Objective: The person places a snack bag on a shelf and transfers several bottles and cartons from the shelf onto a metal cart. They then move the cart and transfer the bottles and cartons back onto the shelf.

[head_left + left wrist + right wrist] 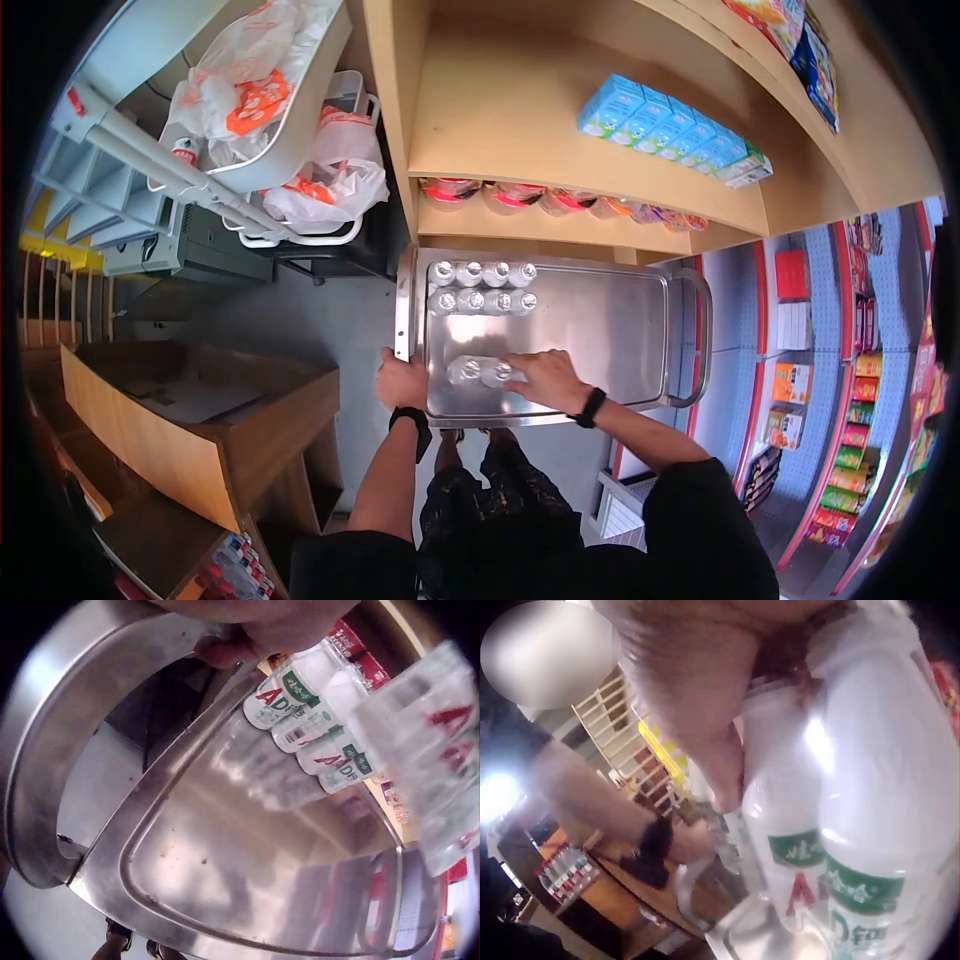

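Observation:
My left hand (pixel 401 381) grips the metal handle (pixel 34 750) at the left end of a steel tray cart (pixel 590 330). With its fingers at the tops, my right hand (pixel 548 380) holds white plastic drink bottles (pixel 497 371) over the near left part of the cart. In the right wrist view these bottles (pixel 877 825) have green labels with red letters. A pack of similar bottles (pixel 483 285) stands in two rows at the cart's far left corner; the left wrist view shows their printed sides (pixel 300 742).
Beyond the cart rises a wooden shelf (pixel 500 110) holding blue cartons (pixel 650 120) and red-lidded jars (pixel 515 195). A wooden counter (pixel 200 410) stands at left, under a white rack with plastic bags (pixel 260 100). Store shelves with snack packs (pixel 850 450) line the right.

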Demonstrator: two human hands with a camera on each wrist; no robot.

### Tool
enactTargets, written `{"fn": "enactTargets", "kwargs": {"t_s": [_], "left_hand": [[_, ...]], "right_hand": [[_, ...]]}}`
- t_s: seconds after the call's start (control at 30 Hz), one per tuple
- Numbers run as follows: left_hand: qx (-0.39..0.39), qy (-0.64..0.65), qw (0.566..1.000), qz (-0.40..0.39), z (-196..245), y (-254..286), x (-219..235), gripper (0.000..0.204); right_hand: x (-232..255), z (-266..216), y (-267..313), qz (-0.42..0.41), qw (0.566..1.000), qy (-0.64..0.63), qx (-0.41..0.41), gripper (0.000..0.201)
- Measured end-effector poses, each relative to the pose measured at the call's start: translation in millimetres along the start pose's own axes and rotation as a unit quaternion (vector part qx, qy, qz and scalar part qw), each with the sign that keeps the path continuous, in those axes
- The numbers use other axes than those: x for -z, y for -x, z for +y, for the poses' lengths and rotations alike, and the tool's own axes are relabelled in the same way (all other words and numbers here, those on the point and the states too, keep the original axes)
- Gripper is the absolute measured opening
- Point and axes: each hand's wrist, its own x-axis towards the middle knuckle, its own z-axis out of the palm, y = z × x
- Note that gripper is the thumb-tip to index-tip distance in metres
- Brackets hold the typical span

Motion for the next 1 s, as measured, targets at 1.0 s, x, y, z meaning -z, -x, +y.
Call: {"fn": "enactTargets", "kwargs": {"t_s": [1.0], "left_hand": [[-0.024,0.011,0.999,0.033,5,4,3,0.026]], "right_hand": [[-120,-22,-4,0.067,0.929,-0.355,-0.083,0.028]]}}
